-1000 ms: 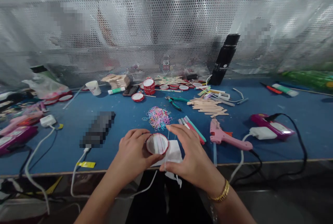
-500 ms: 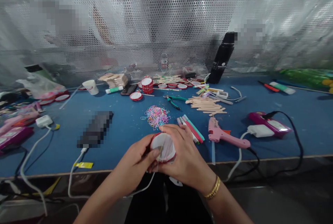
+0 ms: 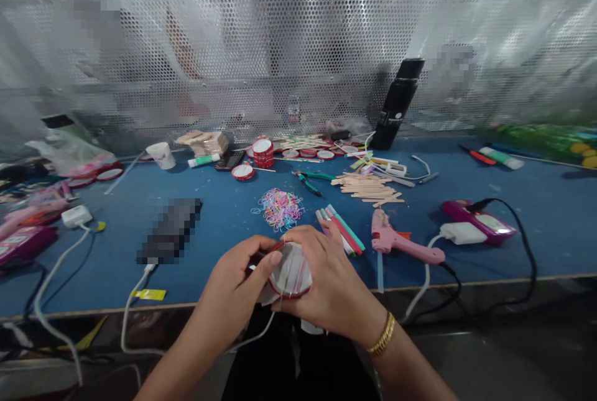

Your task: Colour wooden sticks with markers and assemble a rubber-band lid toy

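Note:
Between my hands, near the table's front edge, is a round white disc with a red rim (image 3: 293, 269); thin strands cross its face. My right hand (image 3: 326, 276) wraps round its right side, fingers over the top edge. My left hand (image 3: 245, 276) closes on its left side, the thumb at the face's left edge. Something white shows under my left thumb, partly hidden. Just beyond lies a pile of colourful small rubber bands (image 3: 280, 208). Several markers (image 3: 342, 232) lie right of the pile, close to my right fingertips.
A pink glue gun (image 3: 403, 244) and a purple device (image 3: 480, 222) with cables lie at the right. Pliers (image 3: 310, 182), wooden sticks (image 3: 366, 188) and stacked red-rimmed discs (image 3: 263, 153) are farther back. A phone (image 3: 170, 231) lies left, a black bottle (image 3: 398, 104) leans on the mesh screen.
The disc has turned slightly between my hands. My left thumb has shifted up and left on it, and more of the white piece shows beneath.

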Demonstrator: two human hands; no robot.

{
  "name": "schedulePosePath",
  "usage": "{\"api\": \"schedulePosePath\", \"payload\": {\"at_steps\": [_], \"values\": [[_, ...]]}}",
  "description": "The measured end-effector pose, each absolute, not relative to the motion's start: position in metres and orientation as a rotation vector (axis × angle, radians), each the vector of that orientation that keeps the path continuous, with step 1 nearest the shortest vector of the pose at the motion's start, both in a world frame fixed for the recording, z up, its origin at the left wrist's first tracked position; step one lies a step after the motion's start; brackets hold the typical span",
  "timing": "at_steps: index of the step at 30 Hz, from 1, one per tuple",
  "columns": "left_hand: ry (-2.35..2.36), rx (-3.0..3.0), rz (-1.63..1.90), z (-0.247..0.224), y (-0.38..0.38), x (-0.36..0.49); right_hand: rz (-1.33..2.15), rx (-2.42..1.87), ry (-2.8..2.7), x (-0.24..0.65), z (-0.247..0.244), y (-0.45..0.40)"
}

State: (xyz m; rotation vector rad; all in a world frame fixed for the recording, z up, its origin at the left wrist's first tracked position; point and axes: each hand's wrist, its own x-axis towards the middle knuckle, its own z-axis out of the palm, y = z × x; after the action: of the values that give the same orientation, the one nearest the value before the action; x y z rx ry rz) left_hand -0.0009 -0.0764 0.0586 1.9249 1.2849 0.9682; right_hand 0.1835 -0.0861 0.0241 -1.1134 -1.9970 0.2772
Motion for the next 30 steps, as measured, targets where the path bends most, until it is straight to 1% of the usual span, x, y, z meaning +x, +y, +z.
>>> {"api": "schedulePosePath", "payload": {"at_steps": [4,9,12,17,25,30], "values": [[1.305,1.818,1.071,0.060,-0.072,-0.001,0.338,-1.085,-2.028,0.183,0.029,-0.088],[1.216,1.591,1.011,0.053,-0.074,-0.003,0.374,-1.030,-2.048,0.186,0.029,-0.087],[1.189,1.573,0.975,0.047,-0.078,-0.007,0.418,-0.965,-2.065,0.189,0.027,-0.087],[1.181,1.744,1.007,0.049,-0.080,-0.013,0.413,-0.937,-2.073,0.191,0.024,-0.085],[1.283,1.990,1.280,0.057,-0.086,-0.005,0.369,-1.056,-2.020,0.186,0.030,-0.087],[1.481,2.291,1.180,0.054,-0.094,0.000,0.267,-1.067,-1.995,0.181,0.030,-0.087]]}}
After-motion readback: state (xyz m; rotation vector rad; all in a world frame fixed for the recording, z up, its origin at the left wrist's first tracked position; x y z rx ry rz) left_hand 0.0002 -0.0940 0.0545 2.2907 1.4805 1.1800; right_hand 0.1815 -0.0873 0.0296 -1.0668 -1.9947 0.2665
